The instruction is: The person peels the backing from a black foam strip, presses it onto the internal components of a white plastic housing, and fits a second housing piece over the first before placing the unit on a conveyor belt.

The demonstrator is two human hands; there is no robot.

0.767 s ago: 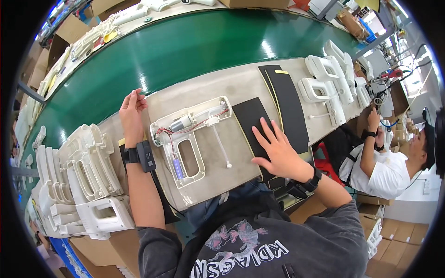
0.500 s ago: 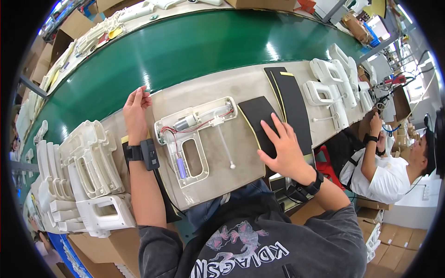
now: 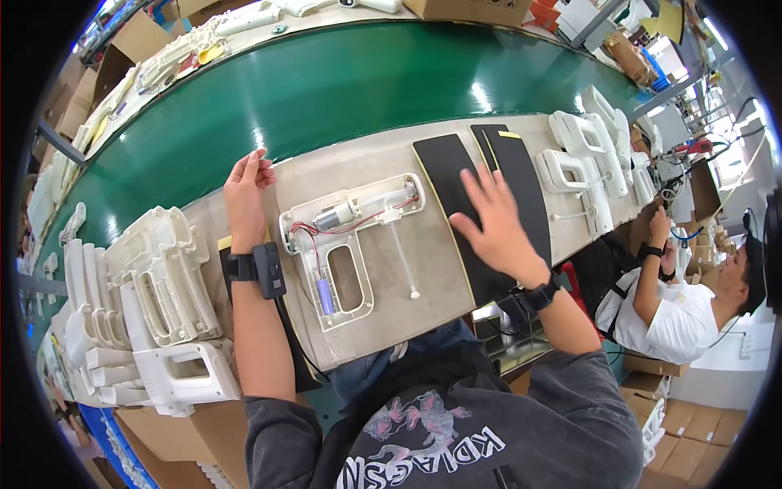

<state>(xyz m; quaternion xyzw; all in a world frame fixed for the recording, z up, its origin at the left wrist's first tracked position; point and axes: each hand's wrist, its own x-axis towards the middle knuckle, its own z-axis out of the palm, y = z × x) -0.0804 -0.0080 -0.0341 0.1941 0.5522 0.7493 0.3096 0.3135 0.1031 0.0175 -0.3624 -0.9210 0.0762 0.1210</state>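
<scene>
Right hand point(image 3: 494, 224) spread wide over black pad point(image 3: 444, 163), long axis running away from wearer; left hand point(image 3: 248, 186) farther, pinched, contents unclear.

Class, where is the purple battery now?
The purple battery lies left of centre in the head view, inside the white housing, left of its handle opening.

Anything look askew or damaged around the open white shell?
I see no obvious spill or break. Only the thin tube looks loose, jutting out of the open white shell over the table; that may be normal.
</scene>
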